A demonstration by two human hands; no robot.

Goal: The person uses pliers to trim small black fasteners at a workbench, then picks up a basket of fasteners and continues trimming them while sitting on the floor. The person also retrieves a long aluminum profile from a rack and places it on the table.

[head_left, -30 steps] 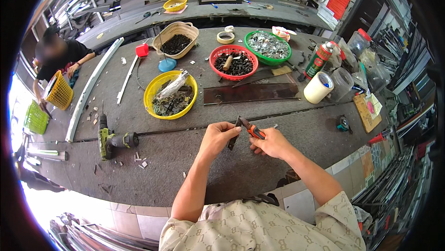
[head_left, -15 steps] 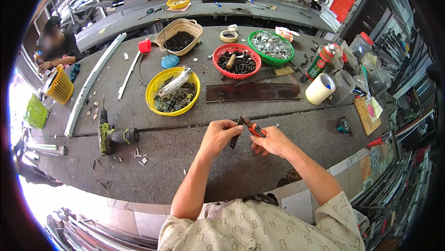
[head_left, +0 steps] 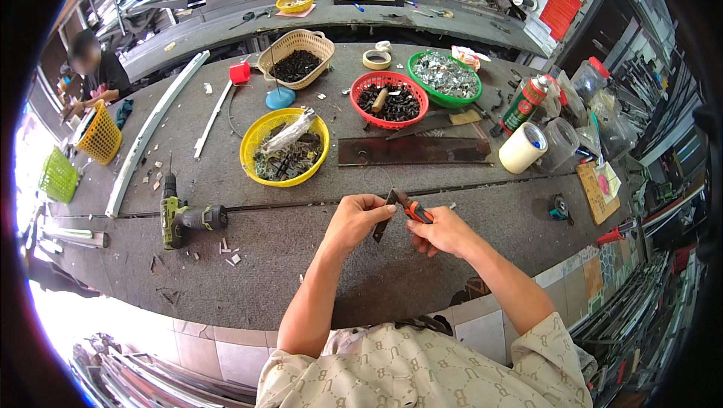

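Observation:
Over the near middle of the table, my left hand (head_left: 354, 220) pinches a narrow, dark flat strip (head_left: 382, 229) between thumb and fingers. My right hand (head_left: 444, 229) is wrapped round the orange-and-black handles of a pair of pliers (head_left: 416, 211). The dark jaws of the pliers meet the upper end of the strip, just above my left fingertips; whether they grip it is too small to tell. A thin loop of wire (head_left: 379, 176) shows faintly just beyond the jaws. Past it lies a long dark brown plate (head_left: 413, 152).
A cordless drill (head_left: 181, 216) lies left, near small white scraps. Farther back stand a yellow basket (head_left: 247, 153), a red basket (head_left: 358, 101) and a green basket (head_left: 411, 77) of small parts. At right are a spray can (head_left: 525, 105) and a tape roll (head_left: 520, 150). Another person (head_left: 109, 73) sits far left.
Both hands, the strip and the pliers stay almost in place. The whole view has shifted slightly, and the person at far left has moved their head a little.

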